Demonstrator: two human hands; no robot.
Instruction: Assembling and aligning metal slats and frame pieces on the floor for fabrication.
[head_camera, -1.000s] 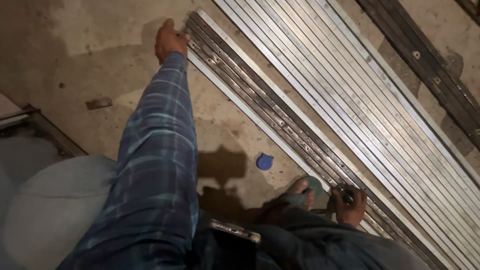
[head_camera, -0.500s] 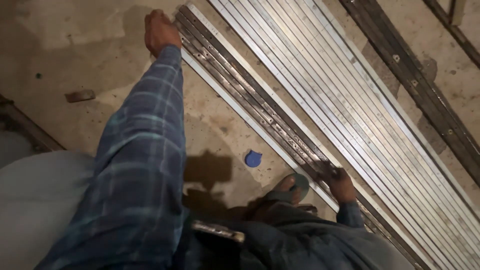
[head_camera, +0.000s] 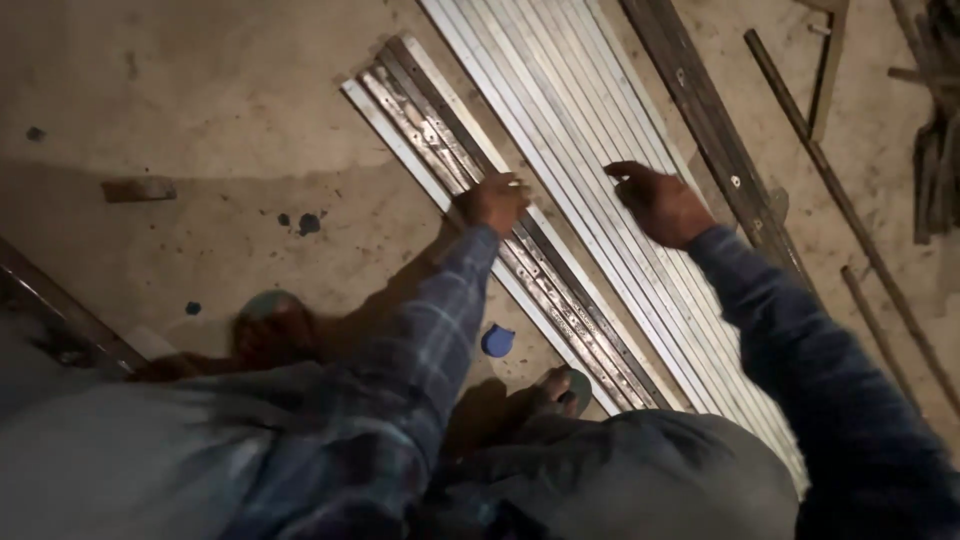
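My left hand (head_camera: 495, 200) lies on a bundle of dull, stained metal strips (head_camera: 415, 95) laid on the concrete floor, its fingers curled over one strip. My right hand (head_camera: 655, 203) hovers just above a wide row of several bright aluminium strips (head_camera: 540, 90) beside them, fingers bent and apart, holding nothing. Both sleeves reach down from the bottom of the head view.
A small blue cap (head_camera: 497, 340) lies on the floor beside my sandalled right foot (head_camera: 560, 390); my other foot (head_camera: 270, 320) is further left. A dark steel bar (head_camera: 690, 90) and thin rods (head_camera: 800, 110) lie to the right. A small block (head_camera: 140, 188) sits at the left.
My left hand has drawn back from the strips' far end to their middle. My right hand rose from the strips near my foot and now hovers over the bright row.
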